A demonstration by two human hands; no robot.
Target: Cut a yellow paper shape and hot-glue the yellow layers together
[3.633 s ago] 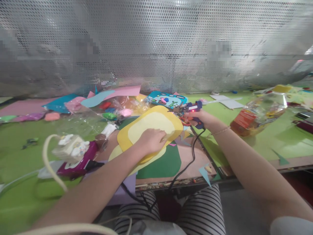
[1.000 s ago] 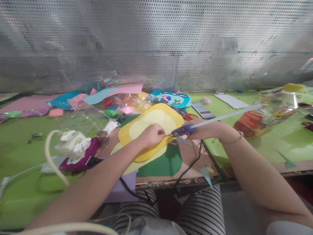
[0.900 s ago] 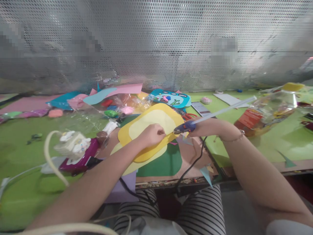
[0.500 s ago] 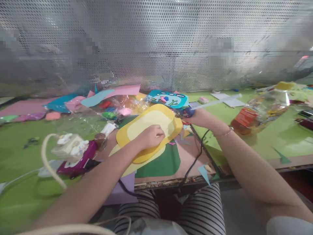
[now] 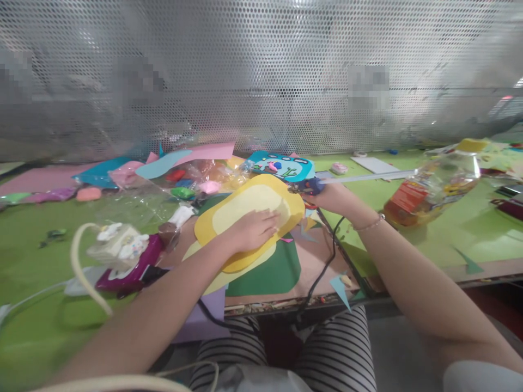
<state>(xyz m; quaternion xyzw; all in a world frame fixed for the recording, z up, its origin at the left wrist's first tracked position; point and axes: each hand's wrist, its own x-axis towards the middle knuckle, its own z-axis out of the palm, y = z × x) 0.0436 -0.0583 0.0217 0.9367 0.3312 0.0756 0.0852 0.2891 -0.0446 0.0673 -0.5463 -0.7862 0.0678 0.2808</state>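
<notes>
My left hand (image 5: 254,229) lies flat, fingers stretched out, on a pale yellow paper shape (image 5: 245,208) stacked on a darker yellow rounded sheet (image 5: 208,231). Under them lie another yellow shape and a dark green sheet (image 5: 273,272). My right hand (image 5: 332,196) grips a blue hot glue gun (image 5: 306,187) just past the yellow sheet's far right edge, nozzle pointing left. A long clear glue stick (image 5: 368,177) juts out of the gun to the right. Its black cord (image 5: 324,269) runs down over the table edge.
A blue paper face craft (image 5: 281,165) lies behind the sheets. Clay lumps in a clear wrapper (image 5: 183,185), pink and blue paper sheets (image 5: 204,152) and a white-and-purple box (image 5: 122,253) sit at the left. A plastic bottle (image 5: 433,188) lies on its side at the right. Perforated metal screen behind.
My right hand drew the glue gun back from the sheet's near right edge to beyond its far right corner. My left hand went from pinching the paper's edge to lying flat on it.
</notes>
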